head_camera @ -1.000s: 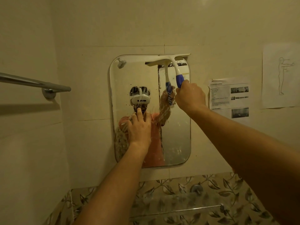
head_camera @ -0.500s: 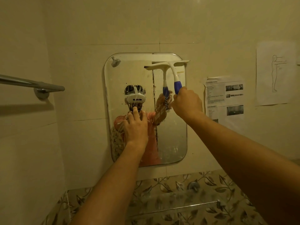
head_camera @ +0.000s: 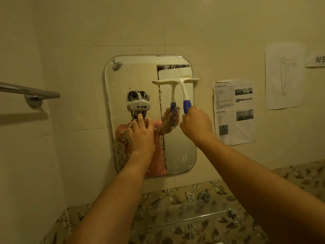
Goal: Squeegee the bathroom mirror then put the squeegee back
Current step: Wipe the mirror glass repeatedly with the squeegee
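Note:
A rounded rectangular mirror (head_camera: 179, 155) hangs on the tiled wall, wet and streaked on its left half. My right hand (head_camera: 197, 124) grips the blue handle of a white squeegee (head_camera: 182, 85). Its blade lies flat across the mirror's right side, about a third of the way down, and overhangs the right edge. My left hand (head_camera: 140, 136) presses flat on the glass at mid-height, fingers straight and spread. The strip of glass above the blade looks wiped.
A metal towel bar (head_camera: 31, 93) juts from the left wall. Printed sheets (head_camera: 233, 111) are taped to the right of the mirror, with a figure drawing (head_camera: 283, 76) further right. A glass shelf (head_camera: 184, 217) with a metal rail sits below, over leaf-patterned tiles.
The squeegee has slid down from the mirror's top edge to about a third of the way down, my right hand moving with it. My left hand has stayed pressed on the glass.

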Demonstrator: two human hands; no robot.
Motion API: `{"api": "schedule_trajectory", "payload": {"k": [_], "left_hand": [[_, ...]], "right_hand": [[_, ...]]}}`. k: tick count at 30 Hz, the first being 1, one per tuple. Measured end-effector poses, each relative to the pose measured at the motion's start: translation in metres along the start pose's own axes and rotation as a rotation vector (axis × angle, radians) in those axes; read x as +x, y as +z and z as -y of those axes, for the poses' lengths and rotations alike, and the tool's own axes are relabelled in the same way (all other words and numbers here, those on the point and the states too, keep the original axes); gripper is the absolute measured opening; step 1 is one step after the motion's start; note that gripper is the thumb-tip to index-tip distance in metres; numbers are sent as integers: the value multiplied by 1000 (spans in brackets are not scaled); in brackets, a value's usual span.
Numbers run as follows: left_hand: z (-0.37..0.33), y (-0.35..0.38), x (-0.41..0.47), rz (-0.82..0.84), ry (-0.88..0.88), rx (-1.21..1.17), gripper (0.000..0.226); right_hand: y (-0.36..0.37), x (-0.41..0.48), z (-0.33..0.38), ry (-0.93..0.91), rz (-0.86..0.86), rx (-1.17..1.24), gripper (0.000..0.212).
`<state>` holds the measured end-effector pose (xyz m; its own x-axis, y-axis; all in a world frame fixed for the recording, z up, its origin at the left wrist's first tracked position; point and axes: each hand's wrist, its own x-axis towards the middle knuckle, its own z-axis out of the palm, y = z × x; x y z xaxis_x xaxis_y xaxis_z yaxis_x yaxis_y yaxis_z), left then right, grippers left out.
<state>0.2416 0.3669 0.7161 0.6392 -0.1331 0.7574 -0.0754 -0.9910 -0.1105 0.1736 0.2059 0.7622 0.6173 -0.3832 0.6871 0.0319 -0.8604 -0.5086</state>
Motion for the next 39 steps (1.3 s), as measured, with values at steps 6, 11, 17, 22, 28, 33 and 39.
{"api": "schedule_trajectory", "payload": {"k": [6, 11, 17, 22, 28, 33, 39], "left_hand": [[3, -1, -1, -2, 23, 25, 101], [0, 1, 2, -34, 4, 34, 95], [-2, 3, 4, -1, -9, 37, 97], [0, 4, 6, -10, 0, 27, 95], [-2, 8, 6, -5, -3, 37, 97], [-1, 8, 7, -9, 3, 37, 98], [-1, 8, 5, -17, 11, 71, 106]], "right_hand": [[8, -24, -9, -25, -2, -33, 37], [-18, -6, -9, -214, -106, -147, 34], [-55, 36, 17, -324, -218, -358, 41], [-50, 40, 37, -326, -208, -429, 41], [-31, 26, 40, -267, -120, -358, 49], [-23, 5, 38, -223, -69, -287, 47], [-7, -23, 18, -153, -6, -196, 48]]}}
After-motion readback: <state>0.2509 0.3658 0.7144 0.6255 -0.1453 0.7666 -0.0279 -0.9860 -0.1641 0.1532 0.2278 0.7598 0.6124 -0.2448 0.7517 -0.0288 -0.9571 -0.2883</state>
